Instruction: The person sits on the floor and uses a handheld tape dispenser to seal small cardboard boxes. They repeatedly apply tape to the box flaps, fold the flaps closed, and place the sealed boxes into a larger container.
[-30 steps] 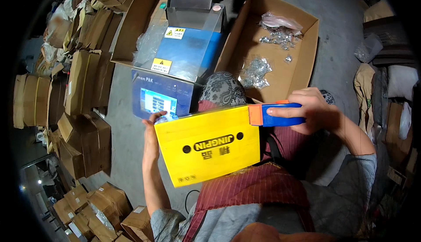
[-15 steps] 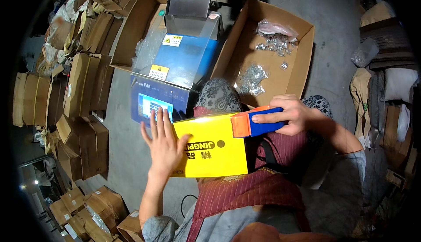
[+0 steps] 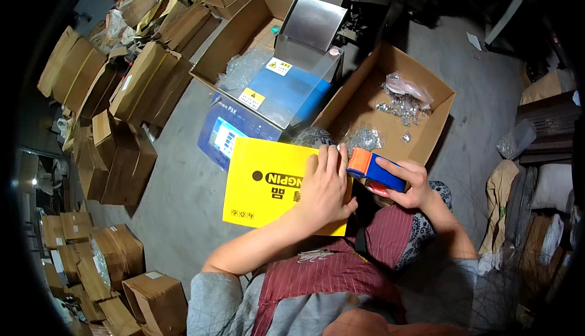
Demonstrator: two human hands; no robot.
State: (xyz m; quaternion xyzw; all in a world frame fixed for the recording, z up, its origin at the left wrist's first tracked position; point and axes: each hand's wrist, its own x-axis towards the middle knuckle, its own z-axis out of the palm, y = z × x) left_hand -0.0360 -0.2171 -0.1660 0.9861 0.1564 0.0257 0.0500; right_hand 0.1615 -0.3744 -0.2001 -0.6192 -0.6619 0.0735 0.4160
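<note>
A yellow cardboard box (image 3: 256, 199) with black print rests across my lap. My left hand (image 3: 323, 187) lies over its right end, fingers stretched toward the far edge and thumb near the right edge. No grip shows in that hand. Just beyond this end, my right hand (image 3: 411, 183) is closed around a blue tape dispenser (image 3: 389, 174) with an orange front (image 3: 361, 161). The dispenser's front is close to the left fingertips; whether tape runs between it and the box cannot be made out.
Past the box stands a blue packing machine (image 3: 274, 95) with a lit screen (image 3: 225, 138). An open carton (image 3: 420, 147) at the right holds small shiny parts in clear bags. Another open carton (image 3: 210, 62) sits behind the machine. Stacked cartons (image 3: 143, 80) line the left.
My left hand has moved from the machine's screen to the box's right end. The dispenser has come off the box's top to just beside its right edge. The view has shifted.
</note>
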